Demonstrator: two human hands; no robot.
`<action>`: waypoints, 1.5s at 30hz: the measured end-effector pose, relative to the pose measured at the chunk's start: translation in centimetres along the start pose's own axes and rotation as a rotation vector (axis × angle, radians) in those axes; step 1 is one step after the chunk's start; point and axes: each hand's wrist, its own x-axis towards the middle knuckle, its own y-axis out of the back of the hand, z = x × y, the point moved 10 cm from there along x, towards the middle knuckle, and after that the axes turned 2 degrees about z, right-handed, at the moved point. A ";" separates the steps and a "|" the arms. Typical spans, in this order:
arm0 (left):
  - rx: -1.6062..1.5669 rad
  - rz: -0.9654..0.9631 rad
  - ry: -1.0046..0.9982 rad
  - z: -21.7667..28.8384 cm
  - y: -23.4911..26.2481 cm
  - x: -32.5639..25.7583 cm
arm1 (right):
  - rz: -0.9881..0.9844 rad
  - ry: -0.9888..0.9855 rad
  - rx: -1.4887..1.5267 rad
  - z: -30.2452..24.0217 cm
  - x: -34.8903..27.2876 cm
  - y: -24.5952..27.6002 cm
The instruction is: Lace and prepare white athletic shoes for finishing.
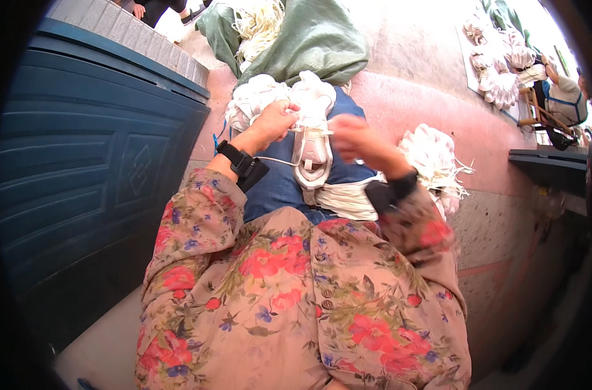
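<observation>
A white and pale pink sneaker rests across my jeans-covered lap, its heel end toward me. My left hand is at the shoe's left side, fingers pinched together on a white shoelace. One loose lace trails left from the shoe. On the other side, my right hand is raised and smeared by motion, so its fingers cannot be read. More white sneakers lie just beyond, at my knees. Under the near end of the shoe, a bundle of white laces lies over my right thigh.
Beyond my knees sits a green sack with a hank of cream laces on it. Sneakers with dangling laces are piled at right. A blue panelled door stands close at left. Farther right are more shoes and a seated person.
</observation>
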 end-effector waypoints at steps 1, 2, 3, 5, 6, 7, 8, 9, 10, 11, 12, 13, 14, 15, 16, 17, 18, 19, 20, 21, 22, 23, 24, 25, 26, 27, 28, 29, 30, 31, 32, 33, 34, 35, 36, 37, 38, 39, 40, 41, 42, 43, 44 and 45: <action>-0.032 -0.006 0.034 -0.3 0.1 -0.1 | 0.191 0.181 0.059 -3.9 -4.0 1.6; -0.036 -0.003 0.035 -0.1 0.2 -0.4 | 0.145 0.505 0.357 -5.9 -7.6 5.4; -0.083 -0.012 0.075 -0.5 0.4 -0.5 | 0.234 0.699 0.528 -8.8 -12.4 7.4; -0.114 -0.072 0.115 -0.4 -0.9 0.2 | -0.228 1.081 0.787 -15.3 -22.3 7.3; -0.070 -0.092 0.123 -0.4 -1.4 0.4 | -0.166 1.147 0.736 -16.3 -25.3 7.6; -0.026 -0.112 0.130 -0.3 -1.8 0.6 | -0.266 1.159 0.732 -17.1 -26.9 6.2; -0.029 -0.109 0.132 -0.4 -2.0 0.6 | -0.225 1.228 0.690 -17.2 -28.4 6.5; 0.106 -0.080 0.056 0.2 -2.0 0.8 | -0.271 1.285 0.715 -17.3 -29.9 6.9; 0.243 -0.055 -0.021 0.9 -2.1 0.9 | -0.241 1.332 0.701 -17.1 -30.8 7.0; 0.243 -0.056 -0.019 0.5 -2.1 1.1 | -0.212 1.379 0.688 -16.9 -31.6 7.3; 0.398 -0.035 -0.126 0.9 -2.1 1.5 | -0.210 1.379 0.689 -16.7 -31.6 7.4; 0.553 -0.017 -0.236 1.9 -2.4 1.6 | -0.237 1.380 0.673 -16.8 -31.6 7.1; 0.555 -0.021 -0.237 1.8 -2.5 1.7 | -0.265 1.381 0.657 -16.8 -31.6 6.9; 0.599 -0.077 -0.289 2.0 -3.3 1.7 | -0.262 1.383 0.657 -16.7 -31.6 7.1; 0.643 -0.132 -0.340 2.2 -4.1 1.4 | -0.280 1.398 0.663 -16.7 -31.7 7.2; 0.644 -0.134 -0.340 2.3 -4.3 1.4 | -0.298 1.412 0.669 -16.7 -31.7 7.2; 0.633 -0.196 -0.314 1.9 -4.8 1.4 | -0.296 1.414 0.670 -16.7 -31.6 7.3; 0.620 -0.259 -0.289 1.8 -5.5 1.3 | -0.286 1.409 0.664 -16.6 -31.4 7.2; 0.620 -0.263 -0.290 2.0 -5.6 1.3 | -0.276 1.405 0.658 -16.7 -31.1 7.2; 0.675 -0.327 -0.266 1.8 -6.1 1.2 | -0.273 1.406 0.656 -16.7 -31.0 7.2; 0.728 -0.390 -0.242 1.7 -6.5 1.0 | -0.246 1.350 0.671 -16.7 -30.3 7.2; 0.728 -0.392 -0.245 2.2 -6.4 1.0 | -0.219 1.293 0.686 -16.7 -29.6 7.4; 0.743 -0.418 -0.222 2.3 -6.3 0.9 | -0.148 1.233 0.649 -16.2 -29.0 8.2; 0.758 -0.443 -0.198 2.4 -6.0 0.9 | -0.146 1.235 0.648 -15.9 -28.5 8.4; 0.678 -0.484 -0.351 4.6 -6.0 0.2 | 0.167 1.132 0.573 -14.7 -26.8 10.2; 0.471 -0.464 -0.334 5.8 -4.7 -0.2 | 0.471 1.010 0.493 -13.0 -25.6 12.2; 0.261 -0.440 -0.317 7.8 -3.2 -1.2 | 0.395 0.914 0.516 -11.6 -23.1 12.4; 0.173 -0.425 -0.362 9.9 -0.9 -2.9 | 0.288 0.805 0.543 -9.6 -19.4 12.5; -0.064 -0.381 -0.324 11.4 1.3 -3.2 | 0.507 0.677 0.409 -6.8 -17.2 13.0; -0.154 -0.350 -0.376 13.6 4.2 -4.0 | 0.593 0.476 0.457 -3.9 -14.2 11.8; -0.252 -0.178 -0.377 15.3 7.7 -4.8 | 0.548 0.279 0.474 -1.2 -11.0 9.6; -0.374 -0.142 -0.490 17.2 11.4 -5.7 | 0.485 0.110 0.475 1.8 -8.2 7.5; -0.559 -0.106 -0.458 18.5 14.6 -6.3 | 0.442 -0.067 0.490 5.5 -6.1 6.1; -0.695 -0.070 -0.533 19.9 18.6 -7.6 | 0.387 -0.188 0.511 7.7 -4.7 4.1; -0.791 -0.116 -0.604 20.9 21.8 -9.8 | 0.271 -0.275 0.563 9.8 -2.9 2.2; -0.836 -0.056 -0.640 20.7 25.2 -10.6 | 0.190 -0.348 0.617 11.6 -1.9 0.5; -0.758 0.109 -0.631 19.8 27.1 -11.2 | 0.213 -0.348 0.656 12.2 -1.2 -0.5; -0.677 0.273 -0.619 18.5 28.6 -11.8 | 0.236 -0.350 0.695 12.7 -0.7 -1.2; -0.596 0.339 -0.544 16.8 28.4 -11.7 | 0.234 -0.320 0.701 13.0 0.2 -1.5; -0.522 0.375 -0.465 14.4 27.2 -9.6 | 0.253 -0.309 0.707 13.5 1.1 -1.4; -0.437 0.476 -0.355 12.4 25.0 -8.5 | 0.345 -0.278 0.765 13.8 1.4 -0.8; -0.348 0.588 -0.248 10.0 23.0 -7.9 | 0.425 -0.250 0.817 14.0 1.7 -0.6; -0.258 0.495 -0.256 7.7 21.1 -6.6 | 0.452 -0.262 0.838 14.2 1.9 -0.9; -0.211 0.417 -0.154 5.1 18.3 -5.0 | 0.451 -0.265 0.836 14.2 1.9 -1.0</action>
